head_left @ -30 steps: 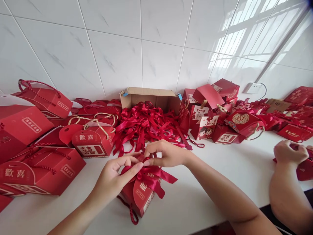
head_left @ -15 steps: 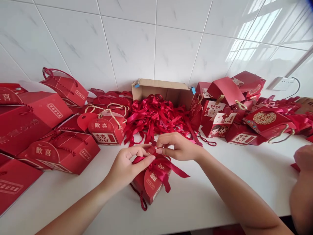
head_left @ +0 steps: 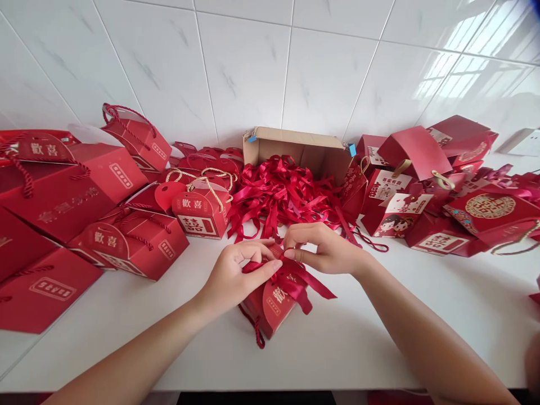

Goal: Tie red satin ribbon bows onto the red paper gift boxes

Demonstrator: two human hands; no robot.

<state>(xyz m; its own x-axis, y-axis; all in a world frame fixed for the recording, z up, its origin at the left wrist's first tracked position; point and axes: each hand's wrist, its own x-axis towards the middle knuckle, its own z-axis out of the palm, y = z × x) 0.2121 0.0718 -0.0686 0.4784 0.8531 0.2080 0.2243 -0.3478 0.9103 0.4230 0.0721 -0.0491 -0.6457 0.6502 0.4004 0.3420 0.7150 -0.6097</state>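
Note:
A small red gift box with a cord handle lies on the white table right in front of me. A red satin ribbon is tied in a bow across its top. My left hand pinches the ribbon's left loop between thumb and fingers. My right hand pinches the ribbon at the knot from the right. Both hands meet over the box's top.
A cardboard box spilling loose red ribbons stands by the tiled wall. Several large red gift boxes crowd the left; smaller red boxes pile up at the right. Another person's arm edge shows at the far right.
The view has swung left, so everything has shifted right in the picture. My hands stay pinched on the bow and have drawn closer together. The other person's hands have nearly left the view.

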